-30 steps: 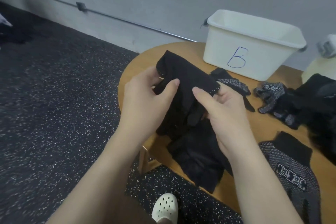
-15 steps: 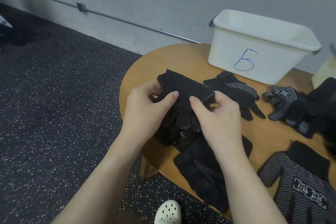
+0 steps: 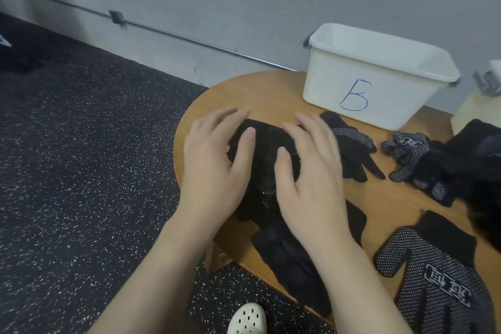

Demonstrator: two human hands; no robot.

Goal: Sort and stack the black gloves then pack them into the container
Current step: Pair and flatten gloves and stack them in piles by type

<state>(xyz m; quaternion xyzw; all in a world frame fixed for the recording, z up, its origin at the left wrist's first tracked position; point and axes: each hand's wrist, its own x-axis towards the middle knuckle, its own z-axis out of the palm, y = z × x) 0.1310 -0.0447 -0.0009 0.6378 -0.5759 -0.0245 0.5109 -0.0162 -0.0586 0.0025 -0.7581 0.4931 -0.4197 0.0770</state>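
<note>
Flattening the glove stack (image 3: 264,154): your left hand (image 3: 214,160) and right hand (image 3: 311,168) lie spread, fingers straight. Next, add the spare glove (image 3: 352,145). The container (image 3: 379,76) waits.

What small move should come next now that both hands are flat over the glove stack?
Probably reach the right hand for the loose dotted glove beside it and lay it on the glove stack: both hands are open, and the white container looks empty.
</note>
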